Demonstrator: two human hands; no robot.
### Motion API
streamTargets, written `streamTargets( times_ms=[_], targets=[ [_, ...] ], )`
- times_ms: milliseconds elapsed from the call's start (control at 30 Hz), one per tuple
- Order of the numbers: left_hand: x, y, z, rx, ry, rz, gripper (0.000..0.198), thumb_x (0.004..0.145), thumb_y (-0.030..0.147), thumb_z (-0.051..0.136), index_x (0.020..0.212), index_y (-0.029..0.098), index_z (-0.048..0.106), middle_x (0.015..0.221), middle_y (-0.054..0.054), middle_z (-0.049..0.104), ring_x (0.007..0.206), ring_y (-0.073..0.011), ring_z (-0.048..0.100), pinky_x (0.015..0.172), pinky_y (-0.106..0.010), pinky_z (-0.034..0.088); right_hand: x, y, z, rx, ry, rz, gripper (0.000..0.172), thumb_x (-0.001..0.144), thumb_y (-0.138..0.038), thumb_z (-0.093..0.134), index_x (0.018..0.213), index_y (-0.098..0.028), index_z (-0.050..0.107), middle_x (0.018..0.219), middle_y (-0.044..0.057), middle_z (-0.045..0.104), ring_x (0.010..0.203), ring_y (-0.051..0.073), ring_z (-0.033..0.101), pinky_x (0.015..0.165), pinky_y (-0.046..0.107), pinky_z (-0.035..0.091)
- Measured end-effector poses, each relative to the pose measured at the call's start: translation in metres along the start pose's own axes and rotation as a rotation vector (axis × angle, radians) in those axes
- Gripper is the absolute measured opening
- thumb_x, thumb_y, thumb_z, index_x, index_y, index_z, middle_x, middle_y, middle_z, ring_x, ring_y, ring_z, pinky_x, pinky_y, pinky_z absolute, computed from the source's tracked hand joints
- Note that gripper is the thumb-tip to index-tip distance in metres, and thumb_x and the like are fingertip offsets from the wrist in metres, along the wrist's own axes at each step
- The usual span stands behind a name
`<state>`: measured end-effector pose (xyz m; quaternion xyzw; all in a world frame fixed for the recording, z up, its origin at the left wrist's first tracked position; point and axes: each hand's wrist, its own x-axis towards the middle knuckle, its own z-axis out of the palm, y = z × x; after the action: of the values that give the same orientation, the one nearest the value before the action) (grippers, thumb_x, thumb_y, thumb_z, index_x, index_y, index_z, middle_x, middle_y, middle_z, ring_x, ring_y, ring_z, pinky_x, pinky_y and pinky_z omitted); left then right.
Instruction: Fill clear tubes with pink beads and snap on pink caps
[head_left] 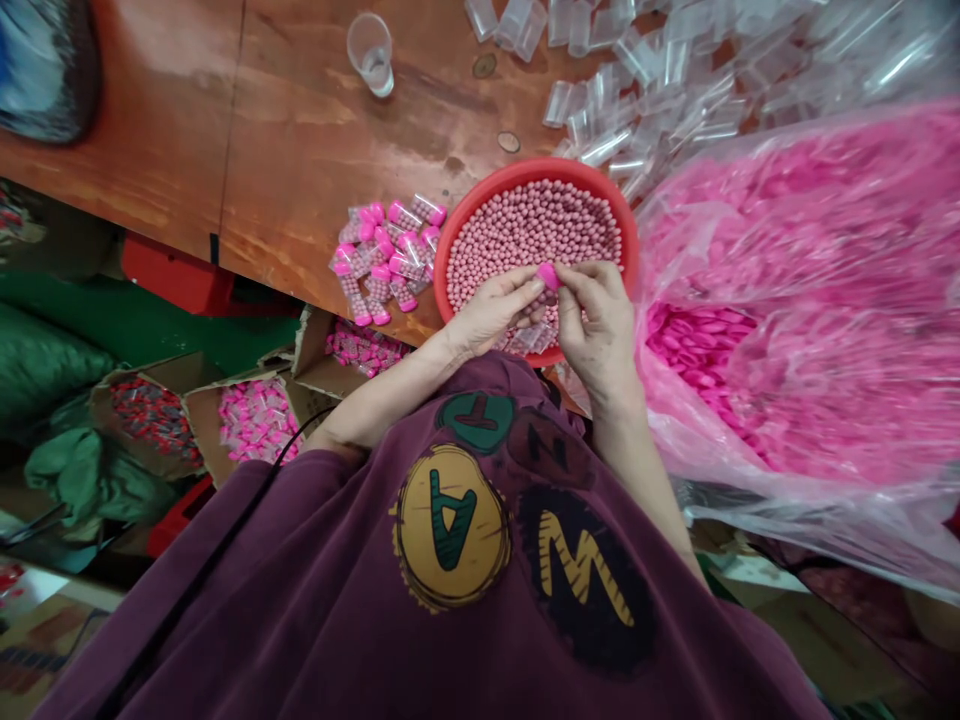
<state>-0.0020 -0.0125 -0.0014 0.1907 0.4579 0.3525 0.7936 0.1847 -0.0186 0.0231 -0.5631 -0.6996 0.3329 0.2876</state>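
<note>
A red bowl (480, 205) full of small pink beads stands at the near edge of a wooden table (300, 130). Over its near rim my left hand (491, 312) and my right hand (596, 315) meet. Both pinch a pink cap (548, 275) between their fingertips. A clear tube seems to hang under the cap in my left hand, partly hidden by fingers. Left of the bowl lies a heap of filled clear tubes with pink caps (386, 255).
A big clear plastic bag of pink caps (795, 300) lies right of the bowl. Empty clear tubes (645, 80) are piled behind it. A clear plastic cup (371, 52) stands further back. Cardboard boxes with filled tubes (255, 420) sit below the table edge, left.
</note>
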Motion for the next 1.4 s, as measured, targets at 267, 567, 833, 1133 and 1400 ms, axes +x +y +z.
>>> streamTargets(
  times_ms=[267, 567, 833, 1133, 1400],
  targets=[
    [0.008, 0.002, -0.017, 0.039, 0.009, 0.087, 0.034, 0.102, 0.051, 0.098, 0.105, 0.020, 0.084, 0.089, 0.002, 0.076, 0.071, -0.0070, 0.063, 0.067, -0.021, 0.051, -0.006, 0.020, 0.017, 0.147, 0.079, 0.070, 0.047, 0.116, -0.051, 0.069, 0.160, -0.035, 0.072, 0.138, 0.013, 0.075, 0.129, 0.034, 0.076, 0.118, 0.064, 0.070],
    [0.013, -0.007, -0.016, 0.077, 0.090, 0.114, 0.035, 0.096, 0.051, 0.102, 0.098, 0.019, 0.087, 0.085, 0.001, 0.078, 0.086, -0.0152, 0.072, 0.086, -0.029, 0.060, -0.003, 0.006, 0.038, -0.109, -0.057, 0.065, 0.060, 0.101, -0.052, 0.088, 0.150, -0.023, 0.070, 0.147, 0.019, 0.074, 0.139, 0.043, 0.071, 0.122, 0.072, 0.064],
    [0.003, -0.003, -0.005, -0.033, 0.145, 0.004, 0.016, 0.107, 0.029, 0.090, 0.098, 0.017, 0.086, 0.085, 0.000, 0.077, 0.085, -0.0135, 0.072, 0.081, -0.025, 0.059, -0.009, 0.022, 0.066, -0.311, -0.022, 0.047, 0.059, 0.098, -0.046, 0.083, 0.148, -0.019, 0.066, 0.138, 0.023, 0.071, 0.132, 0.046, 0.068, 0.120, 0.077, 0.061],
    [0.006, 0.004, -0.018, 0.063, 0.190, -0.002, 0.015, 0.114, 0.023, 0.080, 0.101, 0.016, 0.082, 0.082, 0.001, 0.072, 0.072, -0.0104, 0.062, 0.072, -0.023, 0.053, 0.006, 0.016, 0.083, -0.269, -0.155, 0.086, 0.068, 0.096, -0.052, 0.086, 0.150, -0.016, 0.066, 0.138, 0.023, 0.074, 0.133, 0.046, 0.067, 0.118, 0.074, 0.060],
    [0.016, 0.038, -0.172, 0.737, 0.838, 0.353, 0.042, 0.108, 0.054, 0.087, 0.138, 0.026, 0.078, 0.155, -0.010, 0.077, 0.161, -0.0306, 0.060, 0.145, -0.058, 0.044, 0.007, 0.077, 0.061, -0.147, -0.073, 0.286, 0.038, 0.117, -0.040, 0.060, 0.145, -0.021, 0.078, 0.129, 0.017, 0.080, 0.118, 0.034, 0.077, 0.113, 0.058, 0.067]
  ],
)
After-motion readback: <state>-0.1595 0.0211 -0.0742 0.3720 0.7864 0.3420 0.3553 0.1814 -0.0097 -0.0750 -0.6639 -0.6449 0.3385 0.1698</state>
